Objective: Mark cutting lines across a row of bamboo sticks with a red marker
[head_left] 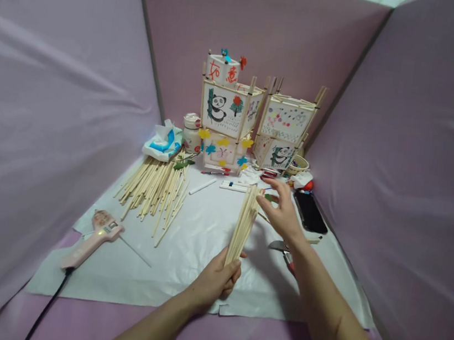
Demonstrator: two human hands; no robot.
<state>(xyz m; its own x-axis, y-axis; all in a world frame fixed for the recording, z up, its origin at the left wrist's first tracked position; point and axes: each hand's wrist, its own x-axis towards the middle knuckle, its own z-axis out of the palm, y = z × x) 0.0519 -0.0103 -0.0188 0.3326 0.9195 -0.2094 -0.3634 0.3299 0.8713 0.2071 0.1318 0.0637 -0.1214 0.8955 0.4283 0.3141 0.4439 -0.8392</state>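
A bundle of thin wooden sticks [242,225] stands nearly upright in my left hand [218,280], whose fingers wrap round its lower end. At the bundle's upper end is my right hand [283,208], with thumb and fingers curved apart beside the stick tips. Whether those fingers touch a stick is hard to make out. More loose wooden sticks [153,188] lie in a spread pile to the left. Below my right forearm, scissors [283,250] with red handles are partly hidden.
A pink glue gun [94,239] with a black cord lies at left. Paper lanterns with panda drawings [222,108] stand at the back. Around them are a tissue pack [163,142], a white jar [191,132], a white pen [203,186] and a phone [311,212]. Fabric walls enclose both sides.
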